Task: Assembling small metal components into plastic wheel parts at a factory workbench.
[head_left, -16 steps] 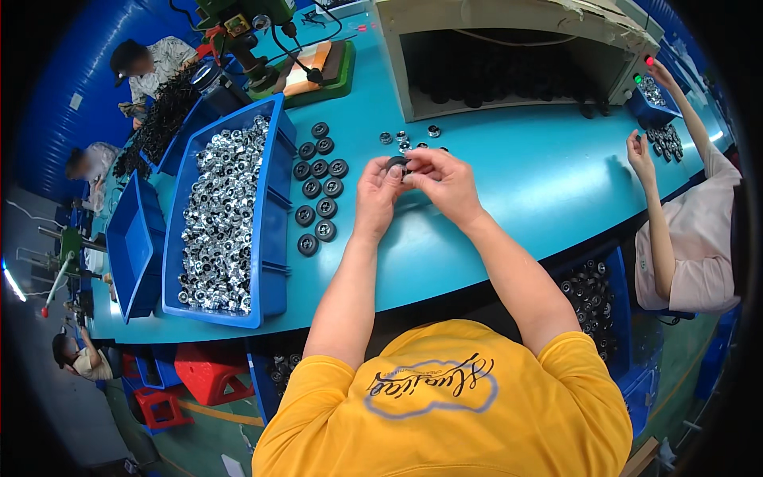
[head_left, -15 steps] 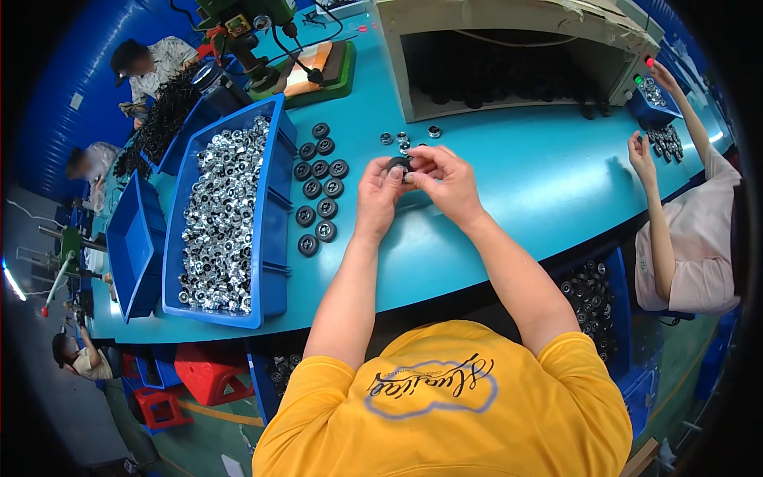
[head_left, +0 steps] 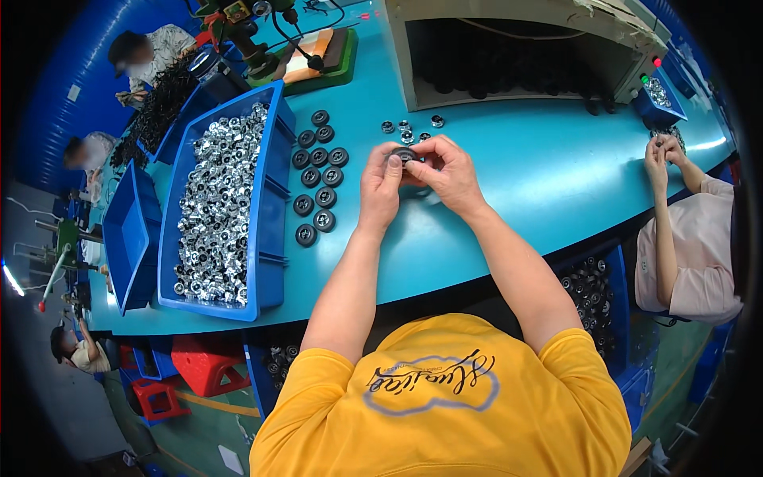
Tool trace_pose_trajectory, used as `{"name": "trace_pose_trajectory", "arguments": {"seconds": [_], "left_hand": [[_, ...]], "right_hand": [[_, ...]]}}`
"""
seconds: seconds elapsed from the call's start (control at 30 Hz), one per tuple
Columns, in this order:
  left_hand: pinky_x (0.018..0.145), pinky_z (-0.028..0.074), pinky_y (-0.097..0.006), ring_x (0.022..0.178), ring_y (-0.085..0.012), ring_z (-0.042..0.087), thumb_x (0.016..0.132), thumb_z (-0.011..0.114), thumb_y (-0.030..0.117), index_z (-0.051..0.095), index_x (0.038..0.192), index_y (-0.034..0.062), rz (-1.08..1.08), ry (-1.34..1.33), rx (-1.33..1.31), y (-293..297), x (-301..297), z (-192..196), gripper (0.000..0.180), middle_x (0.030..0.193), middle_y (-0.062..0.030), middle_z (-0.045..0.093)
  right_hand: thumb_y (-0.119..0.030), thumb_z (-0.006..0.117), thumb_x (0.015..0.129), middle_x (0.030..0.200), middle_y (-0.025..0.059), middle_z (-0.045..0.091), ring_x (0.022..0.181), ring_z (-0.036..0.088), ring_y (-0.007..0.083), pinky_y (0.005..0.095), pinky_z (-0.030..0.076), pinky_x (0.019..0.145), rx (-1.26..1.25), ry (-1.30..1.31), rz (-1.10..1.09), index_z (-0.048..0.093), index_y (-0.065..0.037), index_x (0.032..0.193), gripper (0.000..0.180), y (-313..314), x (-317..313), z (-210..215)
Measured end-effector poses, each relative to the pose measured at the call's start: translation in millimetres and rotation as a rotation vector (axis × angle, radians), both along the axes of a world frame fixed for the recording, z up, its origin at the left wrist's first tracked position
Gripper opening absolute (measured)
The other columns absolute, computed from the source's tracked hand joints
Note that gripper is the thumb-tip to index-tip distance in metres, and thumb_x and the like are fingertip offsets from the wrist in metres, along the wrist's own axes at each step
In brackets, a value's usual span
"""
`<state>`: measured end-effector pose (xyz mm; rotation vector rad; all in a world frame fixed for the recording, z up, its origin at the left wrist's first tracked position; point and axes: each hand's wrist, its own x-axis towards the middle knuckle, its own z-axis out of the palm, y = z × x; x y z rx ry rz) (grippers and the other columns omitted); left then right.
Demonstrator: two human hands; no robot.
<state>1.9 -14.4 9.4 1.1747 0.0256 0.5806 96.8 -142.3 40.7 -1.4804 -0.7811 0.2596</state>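
My left hand (head_left: 382, 184) and my right hand (head_left: 449, 176) meet above the blue-green table, both closed on one small black wheel (head_left: 404, 156). The thumbs press at its near side, and the fingers cover much of its rim. Just beyond my hands lie several shiny silver hubs (head_left: 406, 132). To the left of my left hand, several finished-looking black wheels (head_left: 311, 176) lie flat in loose columns. Past them stands a long blue bin (head_left: 270, 238) heaped with silver hubs (head_left: 218, 207).
A pale box-like housing (head_left: 404, 56) with dark parts inside stands at the back. A green-based machine (head_left: 342, 71) is at back left, beside an empty-looking blue tray (head_left: 131, 238). At right sits a co-worker (head_left: 687, 246) near a small blue bin (head_left: 658, 102).
The wheel in my hands has turned so more of its face shows. The co-worker at right has lowered a raised arm and brought both hands together.
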Motion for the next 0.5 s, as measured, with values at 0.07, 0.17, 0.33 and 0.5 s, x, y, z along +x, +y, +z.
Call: {"name": "trace_pose_trajectory", "arguments": {"seconds": [0.07, 0.17, 0.33, 0.5], "left_hand": [[0.082, 0.066, -0.036, 0.095, -0.0207, 0.073, 0.111, 0.055, 0.014, 0.052, 0.136, 0.0042, -0.03, 0.01, 0.034, -0.9, 0.8, 3.7, 0.026, 0.112, -0.0104, 0.07], [0.074, 0.062, -0.032, 0.083, -0.0146, 0.068, 0.111, 0.055, 0.012, 0.056, 0.134, 0.0043, 0.08, 0.066, 0.146, -8.4, 0.5, 2.2, 0.024, 0.109, -0.0077, 0.069], [0.064, 0.055, -0.026, 0.077, -0.0102, 0.064, 0.111, 0.056, 0.013, 0.06, 0.132, 0.0044, 0.342, 0.229, 0.54, -15.7, -4.8, 13.1, 0.024, 0.102, -0.0041, 0.068], [0.06, 0.053, -0.024, 0.07, -0.0078, 0.06, 0.111, 0.057, 0.016, 0.063, 0.136, 0.0077, 0.227, 0.17, 0.271, -13.3, 0.1, 7.9, 0.027, 0.094, -0.0008, 0.069]], "right_hand": [[-0.01, 0.083, 0.086, 0.091, -0.0012, 0.064, 0.076, 0.058, 0.0071, 0.0252, 0.05, 0.07, 0.039, 0.111, 0.025, 0.074, -0.004, 0.099, 0.016, 1.1, 4.5, -5.0], [-0.009, 0.081, 0.087, 0.093, -0.0008, 0.065, 0.077, 0.06, 0.0061, 0.0244, 0.052, 0.071, 0.088, 0.292, 0.098, 0.073, -0.003, 0.099, 0.015, -1.3, 1.3, -2.3], [-0.009, 0.08, 0.088, 0.094, 0.0027, 0.069, 0.078, 0.064, 0.0072, 0.0248, 0.055, 0.072, 0.065, 0.151, -0.023, 0.071, -0.002, 0.102, 0.018, 7.0, 0.8, -17.0], [-0.01, 0.079, 0.088, 0.092, 0.0045, 0.07, 0.081, 0.066, 0.0084, 0.0252, 0.057, 0.069, 0.1, 0.341, 0.049, 0.07, -0.001, 0.104, 0.02, 6.1, 7.1, -14.2]]}}
